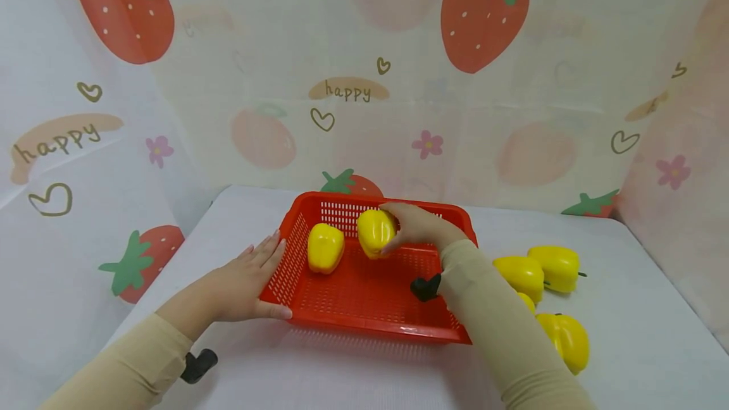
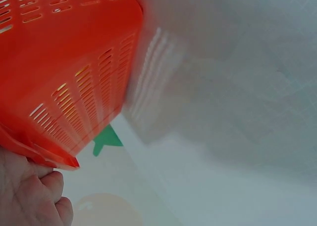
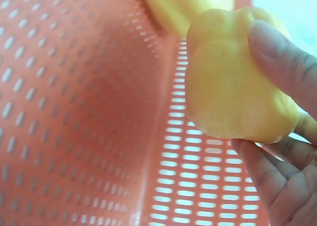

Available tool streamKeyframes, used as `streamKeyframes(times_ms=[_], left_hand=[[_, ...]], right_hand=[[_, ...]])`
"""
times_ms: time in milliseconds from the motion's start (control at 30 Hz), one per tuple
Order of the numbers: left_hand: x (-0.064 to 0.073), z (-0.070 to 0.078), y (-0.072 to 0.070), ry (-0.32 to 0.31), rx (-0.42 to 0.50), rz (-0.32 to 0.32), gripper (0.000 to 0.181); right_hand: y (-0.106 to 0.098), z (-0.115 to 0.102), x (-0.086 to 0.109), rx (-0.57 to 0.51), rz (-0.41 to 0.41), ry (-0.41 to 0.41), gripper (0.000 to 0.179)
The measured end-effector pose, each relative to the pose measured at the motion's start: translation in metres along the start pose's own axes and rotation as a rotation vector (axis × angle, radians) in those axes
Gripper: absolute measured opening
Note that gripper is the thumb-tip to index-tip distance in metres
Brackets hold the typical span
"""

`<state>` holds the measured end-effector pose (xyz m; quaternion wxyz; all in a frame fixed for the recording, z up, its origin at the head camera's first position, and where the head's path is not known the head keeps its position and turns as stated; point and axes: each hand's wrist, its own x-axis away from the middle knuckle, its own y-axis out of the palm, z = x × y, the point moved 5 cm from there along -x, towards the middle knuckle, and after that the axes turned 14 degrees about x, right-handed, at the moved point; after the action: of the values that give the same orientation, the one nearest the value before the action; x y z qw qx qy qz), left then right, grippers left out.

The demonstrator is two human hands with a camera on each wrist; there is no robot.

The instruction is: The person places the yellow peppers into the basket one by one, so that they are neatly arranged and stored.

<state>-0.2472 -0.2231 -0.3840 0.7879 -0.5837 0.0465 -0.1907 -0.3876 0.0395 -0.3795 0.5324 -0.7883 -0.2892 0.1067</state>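
Observation:
My right hand [image 1: 420, 228] grips a yellow bell pepper [image 1: 374, 233] between thumb and fingers, inside the red plastic basket [image 1: 373, 328] near its back wall. In the right wrist view the thumb lies on one side of this pepper [image 3: 233, 82] and fingers on the other. A second yellow bell pepper [image 1: 326, 248] sits in the basket's left part. My left hand [image 1: 245, 283] rests against the left rim, its fingers extended and the thumb at the front left corner. The left wrist view has this hand [image 2: 32, 194] at the rim, beside the slotted outer wall [image 2: 84, 92].
Right of the basket, several yellow bell peppers [image 1: 555, 267] lie on the white-covered table [image 1: 632, 296], partly hidden by my right sleeve [image 1: 501, 334]. A strawberry-print sheet [image 1: 364, 138] stands behind the table and along both sides.

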Motion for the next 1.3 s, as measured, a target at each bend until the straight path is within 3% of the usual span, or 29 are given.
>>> streamKeyframes(times_ms=[367, 667, 1300], left_hand=[[0.001, 0.001, 0.0, 0.0, -0.002, -0.001, 0.124], [0.001, 0.001, 0.0, 0.008, 0.0, 0.007, 0.124], [0.0, 0.001, 0.001, 0.005, -0.007, 0.008, 0.124]], right_hand=[[0.014, 0.002, -0.008, 0.068, -0.062, 0.05, 0.092], [0.021, -0.002, -0.012, 0.101, -0.052, 0.026, 0.081], [0.031, -0.007, -0.016, 0.133, -0.095, 0.099, 0.1]])
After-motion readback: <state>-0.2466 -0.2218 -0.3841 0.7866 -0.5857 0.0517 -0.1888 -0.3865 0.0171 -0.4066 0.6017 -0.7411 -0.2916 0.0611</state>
